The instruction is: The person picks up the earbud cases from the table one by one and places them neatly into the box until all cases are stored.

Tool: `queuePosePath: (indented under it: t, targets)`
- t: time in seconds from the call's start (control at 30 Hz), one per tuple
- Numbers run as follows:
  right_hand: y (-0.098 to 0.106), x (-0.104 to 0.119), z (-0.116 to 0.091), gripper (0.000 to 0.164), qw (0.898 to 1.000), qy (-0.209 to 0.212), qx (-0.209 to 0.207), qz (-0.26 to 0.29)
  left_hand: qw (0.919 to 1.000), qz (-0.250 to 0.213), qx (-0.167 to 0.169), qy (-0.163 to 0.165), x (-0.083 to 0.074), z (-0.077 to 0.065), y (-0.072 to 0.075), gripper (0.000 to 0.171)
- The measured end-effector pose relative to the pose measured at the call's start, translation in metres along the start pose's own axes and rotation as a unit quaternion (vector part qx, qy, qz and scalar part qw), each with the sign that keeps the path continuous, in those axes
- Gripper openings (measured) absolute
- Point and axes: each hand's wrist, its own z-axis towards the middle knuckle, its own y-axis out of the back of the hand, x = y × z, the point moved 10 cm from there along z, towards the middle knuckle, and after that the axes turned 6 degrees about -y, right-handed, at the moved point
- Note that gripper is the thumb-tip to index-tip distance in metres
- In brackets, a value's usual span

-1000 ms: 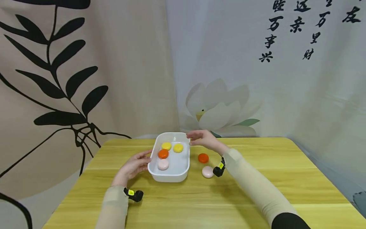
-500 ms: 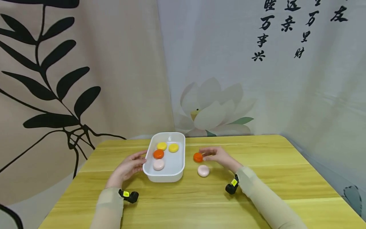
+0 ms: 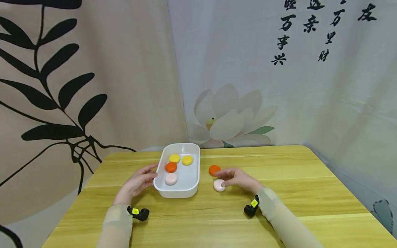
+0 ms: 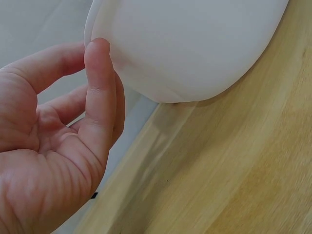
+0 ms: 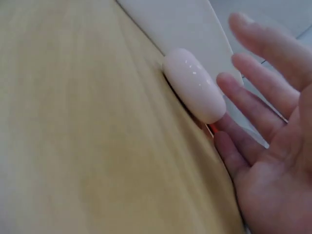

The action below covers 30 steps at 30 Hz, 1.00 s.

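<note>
A white plastic tub (image 3: pixel 176 194) stands near the back of the table. Inside it lie two yellow discs (image 3: pixel 187 160), an orange disc (image 3: pixel 171 167) and a pale pink disc (image 3: pixel 171 178). The left hand (image 3: pixel 138 183) is at the tub's left side, its relaxed fingertips (image 4: pixel 98 48) touching the wall near the rim. To the right of the tub, the right hand (image 3: pixel 238 179) reaches over a second pink disc (image 3: pixel 219 185), fingers spread around it and not closed. The second orange disc (image 3: pixel 214 170) lies just behind, partly covered by the fingers.
The wooden table (image 3: pixel 198 227) has its back edge close behind the tub. A curtain (image 3: pixel 139 69) with printed leaves, a flower and characters hangs beyond. Each wrist wears a small black camera (image 3: pixel 252 206).
The right hand has left the tub's right rim, come down to the orange disc, then shifted towards the pink disc. The left hand stays at the tub. The head view has turned slightly right.
</note>
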Motion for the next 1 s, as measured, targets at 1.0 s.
queuePosePath:
  t: [1.0]
  targets:
    - [-0.012, -0.004, 0.0, 0.049, 0.995, -0.01, 0.013, -0.094, 1.0, 0.002, -0.01, 0.001, 0.003, 0.0, 0.0, 0.062]
